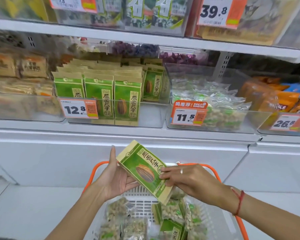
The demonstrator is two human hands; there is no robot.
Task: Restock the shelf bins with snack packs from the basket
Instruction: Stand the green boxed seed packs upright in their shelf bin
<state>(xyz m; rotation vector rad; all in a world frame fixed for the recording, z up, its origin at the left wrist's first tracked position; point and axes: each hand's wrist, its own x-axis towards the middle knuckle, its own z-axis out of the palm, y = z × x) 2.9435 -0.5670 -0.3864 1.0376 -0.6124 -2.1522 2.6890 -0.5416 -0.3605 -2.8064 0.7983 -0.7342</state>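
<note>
A green and tan sunflower seed pack (142, 168) is held tilted above the basket (213, 172), which has an orange rim and white walls. My right hand (185, 179) pinches the pack's lower right edge. My left hand (116, 177) lies flat under its left side, fingers straight and pointing up. Several clear nut packs (126, 220) and another green pack (171, 229) lie in the basket. On the shelf, a clear bin (151, 116) holds rows of matching green packs (99, 96), with a gap at its front right.
Right of that bin, a clear bin (249, 118) holds packs of green-wrapped nuts behind an 11.5 price tag (187, 115). Brown packs (17, 70) fill the left bin, orange packs (270, 99) the far right one. A white chest cabinet (59, 153) stands below the shelf.
</note>
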